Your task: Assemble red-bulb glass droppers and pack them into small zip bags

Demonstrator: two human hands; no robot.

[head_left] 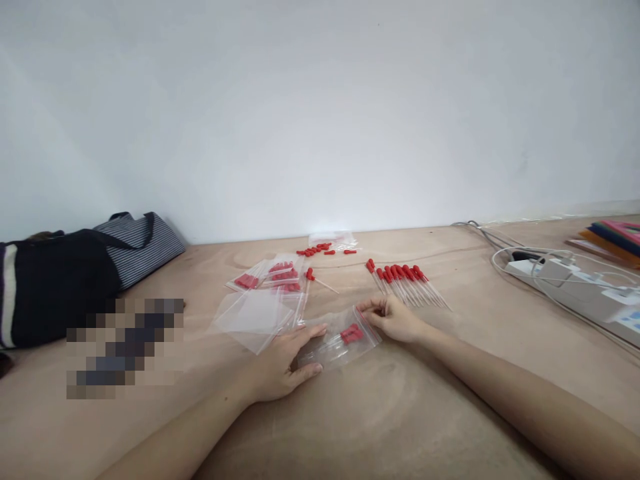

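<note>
A clear zip bag [330,357] lies flat on the wooden table in front of me, with several red-bulbed droppers [352,333] inside. My left hand [287,360] rests on its left end, fingers spread and thumb apart. At the bag's right end, my right hand [395,320] pinches the zip edge, thumb and fingertips together. Just beyond that hand lies a row of loose droppers [404,273], red bulbs pointing away from me. A pair of droppers [310,274] lies beyond the bag. Left of these are filled bags [284,272] and flat, unfilled bags [255,310].
Loose red bulbs [314,250] lie near the wall beside a bag of glass tubes [333,238]. A power strip [565,283] with cables sits at the right, colourful folders [615,240] behind it. Black and striped fabric bags [60,280] lie at the left, near a pixelated patch.
</note>
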